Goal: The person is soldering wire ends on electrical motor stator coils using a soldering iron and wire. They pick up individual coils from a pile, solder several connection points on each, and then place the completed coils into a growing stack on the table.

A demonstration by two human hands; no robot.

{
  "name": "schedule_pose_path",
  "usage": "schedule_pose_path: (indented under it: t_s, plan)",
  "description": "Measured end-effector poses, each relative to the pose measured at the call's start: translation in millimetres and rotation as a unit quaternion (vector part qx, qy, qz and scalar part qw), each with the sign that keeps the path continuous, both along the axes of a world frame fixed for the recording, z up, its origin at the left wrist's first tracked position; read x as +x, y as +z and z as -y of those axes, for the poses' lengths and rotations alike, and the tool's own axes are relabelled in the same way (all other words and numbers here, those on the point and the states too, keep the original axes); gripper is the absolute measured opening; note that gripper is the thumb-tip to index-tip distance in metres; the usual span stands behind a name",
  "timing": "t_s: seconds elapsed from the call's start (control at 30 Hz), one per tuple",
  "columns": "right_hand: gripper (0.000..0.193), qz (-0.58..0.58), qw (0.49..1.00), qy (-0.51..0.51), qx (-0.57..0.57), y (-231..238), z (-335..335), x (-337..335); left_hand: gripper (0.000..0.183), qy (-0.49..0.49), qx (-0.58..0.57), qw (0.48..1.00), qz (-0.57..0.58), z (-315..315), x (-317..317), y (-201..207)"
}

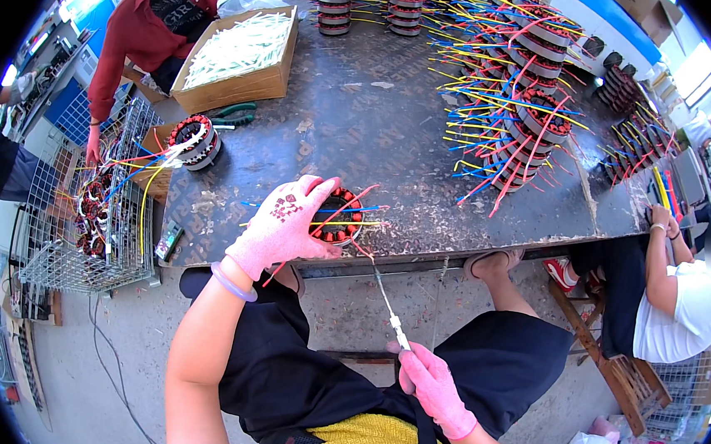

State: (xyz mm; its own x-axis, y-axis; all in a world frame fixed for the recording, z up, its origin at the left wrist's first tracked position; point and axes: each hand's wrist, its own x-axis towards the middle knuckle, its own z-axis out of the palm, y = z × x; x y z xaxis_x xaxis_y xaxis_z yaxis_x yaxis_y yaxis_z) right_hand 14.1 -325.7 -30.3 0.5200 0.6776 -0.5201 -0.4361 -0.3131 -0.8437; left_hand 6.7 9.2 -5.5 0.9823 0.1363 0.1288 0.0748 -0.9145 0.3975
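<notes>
My left hand (276, 228), in a pink glove, is closed round a motor stator (353, 226) at the table's near edge. Red coils line the stator's ring, and red, yellow and blue lead wires stick out of it. Lower and to the right, my right hand (436, 389), also gloved in pink, grips a slim tool (397, 329) with a white sleeve and a thin shaft. The shaft slants up to the stator's near side, where its tip meets a thin strand or wire; which of these I cannot make out.
Tall stator stacks (538, 124) with splayed wires fill the table's right side. Another stator (196, 143), green-handled pliers (234, 114) and a carton of pale strips (239, 58) sit left. A wire basket (84, 272) holds stators. Co-workers sit at far left and right.
</notes>
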Motion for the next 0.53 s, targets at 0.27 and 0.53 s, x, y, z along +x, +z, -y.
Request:
schedule_pose_path:
  t_s: [0.27,0.53]
  plan:
    - [0.032,-0.042,0.999,-0.018,0.027,-1.5,0.0,-2.7,0.096,-0.001,-0.018,1.0,-0.007,0.5,-0.2,3.8]
    - [0.033,-0.047,0.999,-0.014,0.015,-3.3,-0.8,-0.8,0.096,-0.008,-0.023,1.0,-0.017,-2.7,-1.2,3.8]
